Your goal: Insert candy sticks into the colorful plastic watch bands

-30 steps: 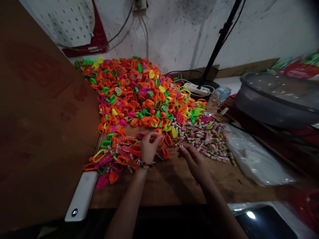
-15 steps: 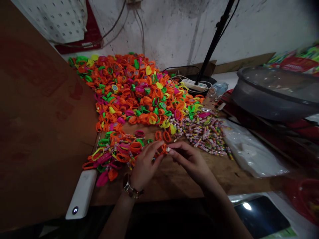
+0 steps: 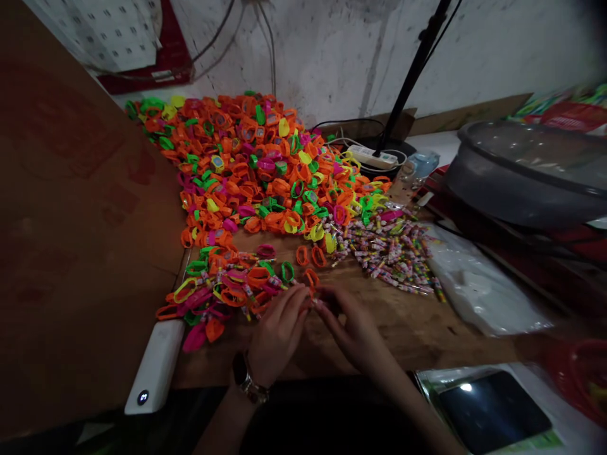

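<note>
My left hand (image 3: 279, 325), with a watch and bracelet at its wrist, pinches an orange toy watch (image 3: 312, 280) over the wooden table. My right hand (image 3: 348, 319) meets it from the right, thumb and finger closed on a small pale piece (image 3: 315, 303) at the lower end of the orange watch. Two loose orange watches (image 3: 310, 256) lie just beyond my fingers. Left of my hands is a smaller heap of coloured watches mixed with candy sticks (image 3: 232, 284). A pile of wrapped candy sticks (image 3: 393, 253) lies to the right.
A large heap of toy watches (image 3: 246, 164) rises against the wall. Cardboard (image 3: 85, 221) and a white power bank (image 3: 156, 366) stand left. Right are plastic bags (image 3: 484, 291), a grey basin (image 3: 526, 177), a tablet (image 3: 496, 411) and a red basket (image 3: 569, 379). A power strip (image 3: 372, 157) lies behind.
Both hands have moved slightly down toward me. The orange watch now stands up above the fingertips, and a green watch beside the left heap shows more fully. The view has shifted a little.
</note>
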### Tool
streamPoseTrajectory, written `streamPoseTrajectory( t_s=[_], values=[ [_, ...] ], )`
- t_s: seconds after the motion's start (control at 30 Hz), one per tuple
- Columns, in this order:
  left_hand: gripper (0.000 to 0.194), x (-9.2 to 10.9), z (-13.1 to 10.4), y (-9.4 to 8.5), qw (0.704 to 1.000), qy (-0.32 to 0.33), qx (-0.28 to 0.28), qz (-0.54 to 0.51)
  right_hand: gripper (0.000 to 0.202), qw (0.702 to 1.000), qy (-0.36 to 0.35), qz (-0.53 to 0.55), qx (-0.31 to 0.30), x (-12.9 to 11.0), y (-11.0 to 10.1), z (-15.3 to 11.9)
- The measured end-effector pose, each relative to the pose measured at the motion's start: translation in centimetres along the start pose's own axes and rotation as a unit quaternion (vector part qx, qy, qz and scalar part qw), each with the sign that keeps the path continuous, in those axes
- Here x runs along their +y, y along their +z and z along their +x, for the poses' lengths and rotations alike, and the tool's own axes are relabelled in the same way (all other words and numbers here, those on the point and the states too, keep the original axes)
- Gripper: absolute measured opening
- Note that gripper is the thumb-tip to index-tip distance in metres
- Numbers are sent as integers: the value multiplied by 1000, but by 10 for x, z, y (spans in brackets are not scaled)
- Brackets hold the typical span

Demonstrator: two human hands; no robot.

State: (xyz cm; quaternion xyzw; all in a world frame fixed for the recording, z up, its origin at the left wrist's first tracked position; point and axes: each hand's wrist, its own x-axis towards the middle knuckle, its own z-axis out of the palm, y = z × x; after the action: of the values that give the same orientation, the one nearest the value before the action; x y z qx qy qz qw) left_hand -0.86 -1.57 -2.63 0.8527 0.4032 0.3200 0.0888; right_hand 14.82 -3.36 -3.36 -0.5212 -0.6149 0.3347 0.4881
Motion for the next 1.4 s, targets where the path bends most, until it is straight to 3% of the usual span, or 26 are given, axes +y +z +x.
streamPoseTrajectory(
  t_s=[0.1, 0.23, 0.43, 0.53, 0.63, 0.7, 0.77, 0.87, 0.93, 1.03, 1.13, 1.23, 1.3, 1.4],
  values=[
    [39, -2, -25, 6, 1000, 5, -9, 19, 22, 998, 39, 11, -56, 12, 15, -18],
    [36, -12, -51, 19, 999, -8, -38, 7, 23, 994, 88, 14, -57, 37, 40, -37],
    [33, -28, -52, 34, 997, -9, -69, 24, 25, 992, 116, 14, -40, 67, 62, -37],
    [33, -32, -43, 31, 989, -27, -116, 86, 25, 993, 89, 6, -79, 77, 46, -22],
    [36, -35, -37, 25, 969, -82, -142, 186, 29, 984, 53, -156, -63, 89, 10, 7],
    [39, -34, -31, 22, 956, -119, -133, 234, 38, 946, 57, -316, -46, 97, -14, 29],
    [43, -29, -22, 26, 952, -142, -121, 245, 38, 910, 57, -404, -71, 103, -29, 46],
    [41, -16, 3, 44, 958, -164, -92, 217, 24, 895, 60, -435, -84, 107, -31, 57],
    [39, -10, 23, 61, 958, -187, -74, 203, 20, 891, 73, -444, -58, 107, -25, 58],
    [46, -11, 44, 82, 957, -205, -94, 184, 24, 886, 107, -452, -8, 107, -15, 59],
    [41, -19, 47, 91, 968, -198, -99, 117, 24, 883, 145, -446, 32, 106, -8, 64],
    [34, -25, 39, 87, 974, -216, -28, -57, 21, 883, 184, -429, 54, 104, -3, 72],
    [33, -24, 35, 81, 945, -241, 14, -221, 23, 880, 213, -419, 69, 100, 0, 78],
    [35, -17, 35, 70, 880, -252, 28, -403, 29, 876, 248, -402, 96, 94, 6, 88]
  ],
)
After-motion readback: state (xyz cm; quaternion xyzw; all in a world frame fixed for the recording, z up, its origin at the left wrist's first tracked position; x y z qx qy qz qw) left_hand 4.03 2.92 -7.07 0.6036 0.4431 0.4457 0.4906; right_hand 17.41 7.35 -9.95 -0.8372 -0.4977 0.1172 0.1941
